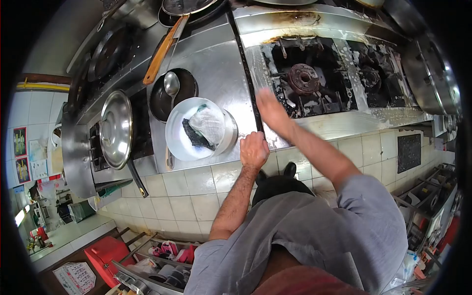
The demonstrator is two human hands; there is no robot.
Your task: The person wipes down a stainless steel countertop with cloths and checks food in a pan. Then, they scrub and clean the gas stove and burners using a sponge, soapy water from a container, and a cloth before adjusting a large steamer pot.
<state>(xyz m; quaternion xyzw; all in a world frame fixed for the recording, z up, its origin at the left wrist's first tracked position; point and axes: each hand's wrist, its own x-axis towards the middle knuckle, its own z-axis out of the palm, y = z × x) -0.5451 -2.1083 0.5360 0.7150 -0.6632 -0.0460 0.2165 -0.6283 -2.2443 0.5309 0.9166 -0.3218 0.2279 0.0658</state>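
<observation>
My left hand (254, 150) is closed at the front edge of the steel counter, right of the white tub; what it holds, if anything, is hidden. My right hand (273, 112) is blurred over the left border of the soapy stove (255, 64), and its fingers cannot be made out. The white tub (175, 132) holds a pale cloth (206, 125) and a dark scouring pad (193, 133). Behind the tub sits a black pan (160, 101) with a metal spoon (171, 83) in it. White suds lie around the burner (304, 78).
A lidded pan (115, 129) stands at the left, its handle (138, 179) jutting past the counter edge. More pans with a wooden handle (162, 54) are at the back. A large steel pot (427, 78) stands at the far right. Shelves (167, 241) are below.
</observation>
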